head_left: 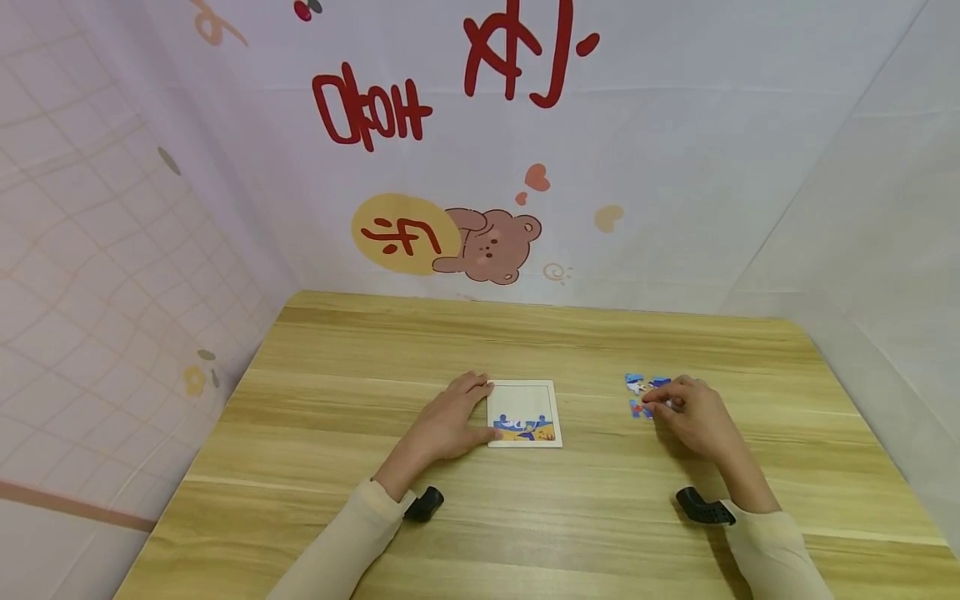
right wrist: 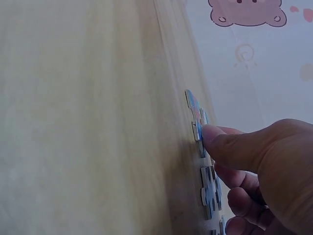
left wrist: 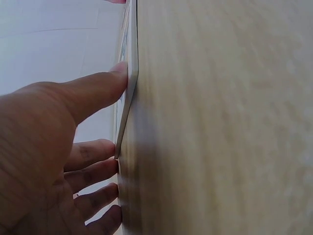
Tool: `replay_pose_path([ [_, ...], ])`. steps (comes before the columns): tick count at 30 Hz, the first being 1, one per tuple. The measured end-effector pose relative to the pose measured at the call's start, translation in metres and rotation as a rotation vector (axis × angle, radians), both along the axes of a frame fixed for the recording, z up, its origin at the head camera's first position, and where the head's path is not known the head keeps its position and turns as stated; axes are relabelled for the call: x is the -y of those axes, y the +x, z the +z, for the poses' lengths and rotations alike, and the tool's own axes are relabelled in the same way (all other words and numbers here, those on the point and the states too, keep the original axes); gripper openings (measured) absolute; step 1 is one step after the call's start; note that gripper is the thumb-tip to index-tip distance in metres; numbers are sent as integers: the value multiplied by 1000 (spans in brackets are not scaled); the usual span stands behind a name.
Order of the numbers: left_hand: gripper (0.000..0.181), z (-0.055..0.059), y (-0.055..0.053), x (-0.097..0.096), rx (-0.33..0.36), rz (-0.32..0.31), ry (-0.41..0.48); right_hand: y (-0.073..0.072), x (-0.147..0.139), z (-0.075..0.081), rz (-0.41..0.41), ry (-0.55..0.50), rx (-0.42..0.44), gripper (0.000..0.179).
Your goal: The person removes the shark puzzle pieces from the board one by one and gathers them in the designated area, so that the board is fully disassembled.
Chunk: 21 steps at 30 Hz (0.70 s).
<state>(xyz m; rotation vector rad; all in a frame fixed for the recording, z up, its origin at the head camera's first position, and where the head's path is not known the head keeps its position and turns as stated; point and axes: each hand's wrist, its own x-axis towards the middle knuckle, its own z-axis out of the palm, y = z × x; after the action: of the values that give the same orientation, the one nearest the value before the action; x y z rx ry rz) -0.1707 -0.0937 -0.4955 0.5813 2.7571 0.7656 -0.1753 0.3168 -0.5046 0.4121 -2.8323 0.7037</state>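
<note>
Sleeves [head_left: 341, 533] nearest, left fingers [left wrist: 88, 153] relaxed, right fingers [head_left: 672, 390] pinch a puzzle piece [right wrist: 197, 131], likely light, stiff, best edge-held, toward the counter's [head_left: 585, 525] right edge.

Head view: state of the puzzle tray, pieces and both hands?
Puzzle tray: flat on the table, partly filled.
Fitted pieces: in the tray's near part.
Loose pieces: on the table, right of the tray.
Left hand: touching the tray's left edge.
Right hand: at loose pieces; grip unclear.
</note>
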Motion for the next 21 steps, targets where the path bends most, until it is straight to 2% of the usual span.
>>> replay_pose_path([
  [5,82,-1,0,-2,10,1,-8,0,-2,-2,-4,-13,2,5],
  [12,81,-1,-1,-4,-15,0,-9,3,2,2,-24,-116,17,11],
  [21,75,2,0,-3,-33,8,13,-2,26,8,41,-207,38,18],
])
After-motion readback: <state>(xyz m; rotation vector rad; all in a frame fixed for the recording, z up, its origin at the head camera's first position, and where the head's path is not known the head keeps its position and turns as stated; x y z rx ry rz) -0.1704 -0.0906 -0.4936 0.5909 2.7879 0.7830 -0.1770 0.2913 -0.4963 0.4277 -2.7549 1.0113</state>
